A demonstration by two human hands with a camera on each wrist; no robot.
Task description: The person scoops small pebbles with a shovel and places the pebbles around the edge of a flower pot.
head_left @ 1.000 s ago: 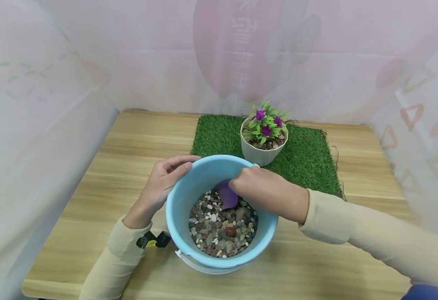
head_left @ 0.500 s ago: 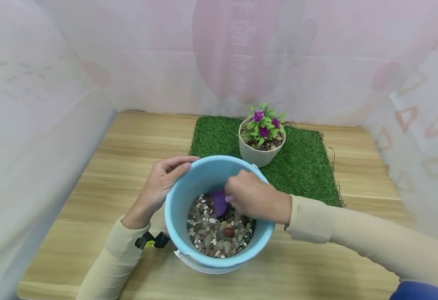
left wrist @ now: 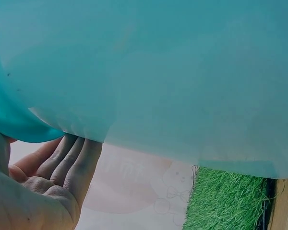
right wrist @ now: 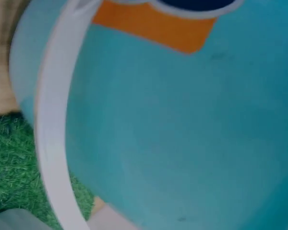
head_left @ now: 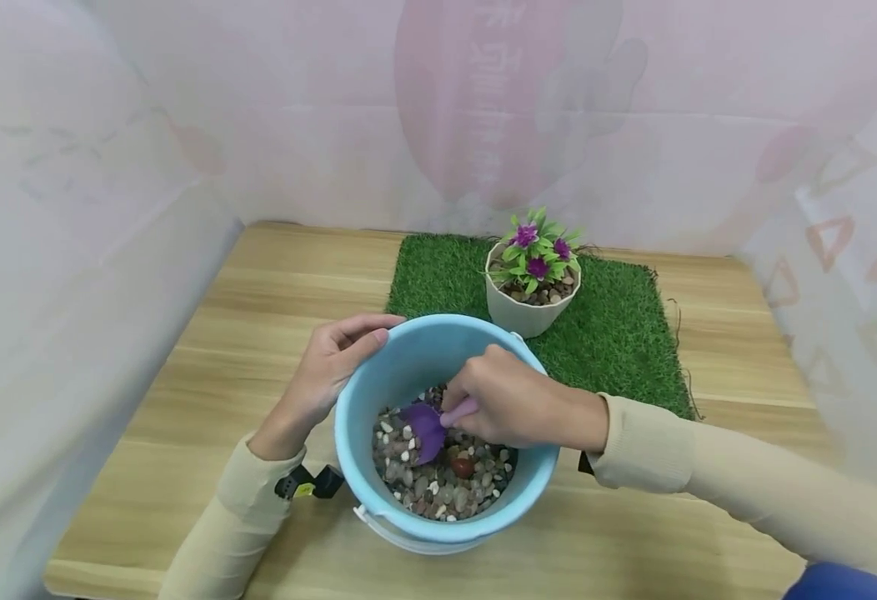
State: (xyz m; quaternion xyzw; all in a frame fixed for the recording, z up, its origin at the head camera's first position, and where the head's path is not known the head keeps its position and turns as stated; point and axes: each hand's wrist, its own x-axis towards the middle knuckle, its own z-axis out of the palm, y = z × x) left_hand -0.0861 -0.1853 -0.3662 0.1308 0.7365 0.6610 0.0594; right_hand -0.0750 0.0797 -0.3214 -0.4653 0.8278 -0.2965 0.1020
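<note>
A light blue bucket (head_left: 353, 479) stands on the table, holding many small pebbles (head_left: 427, 492) in mixed colours. My left hand (head_left: 326, 367) grips its left rim. The thumb lies at the rim and the fingers are against the outer wall, as the left wrist view also shows. Inside the bucket, my right hand (head_left: 509, 396) holds the pink-purple handle of a small purple shovel (head_left: 427, 433), whose blade is among the pebbles and carries some of them. A reddish-brown stone (head_left: 463, 467) lies near the blade. The right wrist view shows only the bucket's outside, not the hand.
Behind the bucket, a white pot (head_left: 524, 317) with purple flowers (head_left: 538, 267) and pebbles stands on a green artificial grass mat (head_left: 626, 333). The bucket's white handle (right wrist: 53, 120) hangs down outside. Pale printed cloth (head_left: 318, 150) encloses the wooden table (head_left: 258, 308).
My right hand has drawn the shovel from the bucket's far side leftward and nearer me through the pebbles. More of the blade and handle now shows. The left hand has kept its hold on the rim.
</note>
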